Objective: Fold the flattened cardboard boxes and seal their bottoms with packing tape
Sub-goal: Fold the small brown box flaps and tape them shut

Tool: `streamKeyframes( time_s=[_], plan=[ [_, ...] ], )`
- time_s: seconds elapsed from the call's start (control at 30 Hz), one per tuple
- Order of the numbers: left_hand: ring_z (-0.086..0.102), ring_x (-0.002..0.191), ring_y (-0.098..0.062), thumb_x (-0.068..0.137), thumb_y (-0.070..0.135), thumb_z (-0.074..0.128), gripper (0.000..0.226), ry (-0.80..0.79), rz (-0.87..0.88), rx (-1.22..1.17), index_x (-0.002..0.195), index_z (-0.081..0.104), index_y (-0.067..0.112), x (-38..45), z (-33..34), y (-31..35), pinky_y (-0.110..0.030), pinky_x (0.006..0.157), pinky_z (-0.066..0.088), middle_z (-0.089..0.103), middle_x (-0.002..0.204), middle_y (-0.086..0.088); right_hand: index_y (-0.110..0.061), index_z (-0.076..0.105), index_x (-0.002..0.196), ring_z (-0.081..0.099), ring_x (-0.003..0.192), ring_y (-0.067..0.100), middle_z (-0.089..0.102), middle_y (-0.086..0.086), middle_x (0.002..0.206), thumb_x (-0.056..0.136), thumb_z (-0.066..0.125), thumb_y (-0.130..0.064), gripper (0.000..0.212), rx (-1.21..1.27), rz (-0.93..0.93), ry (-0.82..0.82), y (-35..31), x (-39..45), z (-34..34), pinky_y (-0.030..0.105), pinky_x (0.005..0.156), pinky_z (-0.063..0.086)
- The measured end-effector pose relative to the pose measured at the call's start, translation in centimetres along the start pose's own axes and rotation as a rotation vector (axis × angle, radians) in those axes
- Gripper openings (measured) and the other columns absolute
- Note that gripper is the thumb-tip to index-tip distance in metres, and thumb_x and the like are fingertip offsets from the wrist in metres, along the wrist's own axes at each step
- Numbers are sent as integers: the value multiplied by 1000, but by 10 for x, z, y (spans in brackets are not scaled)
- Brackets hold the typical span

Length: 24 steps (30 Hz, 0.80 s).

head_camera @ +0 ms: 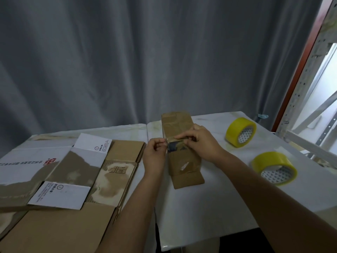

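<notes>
head | small cardboard box (179, 143) lies on the white table (209, 198), between your hands | left hand (155, 154) and right hand (200, 143) both pinch a tape strip (171, 141) over it | risk: slack strip may wrinkle or stick to itself.

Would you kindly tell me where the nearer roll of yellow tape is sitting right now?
In the head view, the nearer yellow tape roll lies on the white table, right of the small cardboard box and closer than the other roll.

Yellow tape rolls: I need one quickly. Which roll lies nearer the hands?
The farther-back yellow tape roll, tilted on edge beside the right hand; the other roll sits nearer the camera.
</notes>
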<state>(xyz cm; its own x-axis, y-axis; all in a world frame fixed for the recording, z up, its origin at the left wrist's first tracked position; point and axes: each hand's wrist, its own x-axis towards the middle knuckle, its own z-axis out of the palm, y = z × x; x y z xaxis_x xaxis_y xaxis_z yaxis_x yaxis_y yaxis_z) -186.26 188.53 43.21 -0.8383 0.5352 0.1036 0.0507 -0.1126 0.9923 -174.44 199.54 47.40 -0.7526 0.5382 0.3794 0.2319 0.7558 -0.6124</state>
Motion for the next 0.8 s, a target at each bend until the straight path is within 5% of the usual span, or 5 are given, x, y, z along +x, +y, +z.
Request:
streamKeyframes(
  time_s=[0.1,0.2,0.37,0.63,0.8],
  plan=[
    [68,89,-20,92,13,62,13,-48,73,37,92,69,24,-2,-7,3,-36,85,56,72,90,0,-30,72,111,47,94,15,47,-5,90,91,60,-7,33,20,12,-11,1,-3,-4,21,83,40],
    [66,86,-5,89,26,69,18,-150,262,246,105,68,33,0,-18,5,-22,78,55,69,89,7,-31,72,110,47,95,16,49,-4,92,91,59,-8,33,9,3,-9,1,0,-1,24,85,42],
    [61,82,-7,86,23,73,17,-279,643,575,102,69,18,22,-28,4,-33,73,54,64,90,4,-34,70,111,42,94,10,42,-14,87,89,63,-9,34,-50,-37,-18,3,3,1,17,79,34],
    [60,83,-6,84,32,73,24,-420,707,657,104,64,21,30,-36,8,-25,75,53,62,94,5,-29,63,126,44,101,11,46,-4,104,89,62,-3,45,-54,-31,10,14,-5,-12,5,83,35],
    [59,80,-11,87,26,71,18,-450,745,745,96,58,17,36,-33,14,-36,72,53,61,90,3,-20,63,119,51,93,5,47,-5,109,84,73,-17,36,-27,43,83,25,-7,-17,10,79,43]
  ],
)
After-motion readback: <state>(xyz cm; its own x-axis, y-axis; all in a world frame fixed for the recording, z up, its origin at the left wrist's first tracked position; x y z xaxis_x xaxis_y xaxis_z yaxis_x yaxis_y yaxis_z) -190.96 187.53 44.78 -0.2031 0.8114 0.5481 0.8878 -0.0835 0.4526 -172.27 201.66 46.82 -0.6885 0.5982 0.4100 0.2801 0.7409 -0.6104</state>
